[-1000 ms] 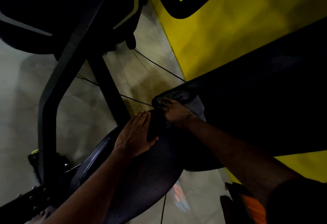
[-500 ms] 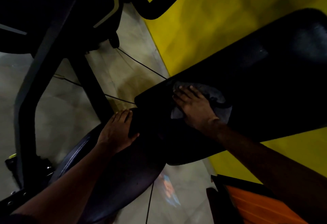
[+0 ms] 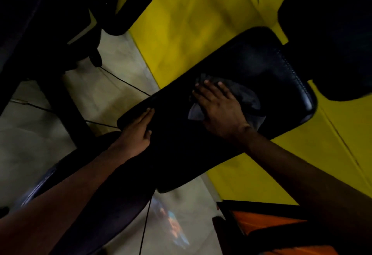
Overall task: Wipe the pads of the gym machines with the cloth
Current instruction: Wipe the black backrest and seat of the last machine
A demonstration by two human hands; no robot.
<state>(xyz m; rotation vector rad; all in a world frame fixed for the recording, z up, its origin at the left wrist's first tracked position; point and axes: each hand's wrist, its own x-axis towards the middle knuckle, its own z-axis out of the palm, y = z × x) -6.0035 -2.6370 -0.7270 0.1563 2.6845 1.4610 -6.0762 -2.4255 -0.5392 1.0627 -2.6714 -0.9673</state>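
My right grip [image 3: 219,107] lies flat with fingers spread, pressing the grey cloth [image 3: 248,97] onto the middle of the black pad [image 3: 261,61]. My left grip [image 3: 138,131] rests on the pad's left corner, fingers straight and close together along its edge.

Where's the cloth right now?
Right of centre in the head view, the cloth lies on the long black pad under the right hand.

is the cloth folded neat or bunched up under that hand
Bunched up. The cloth lies crumpled on the long pad, uneven folds showing round the right hand pressing flat on it.
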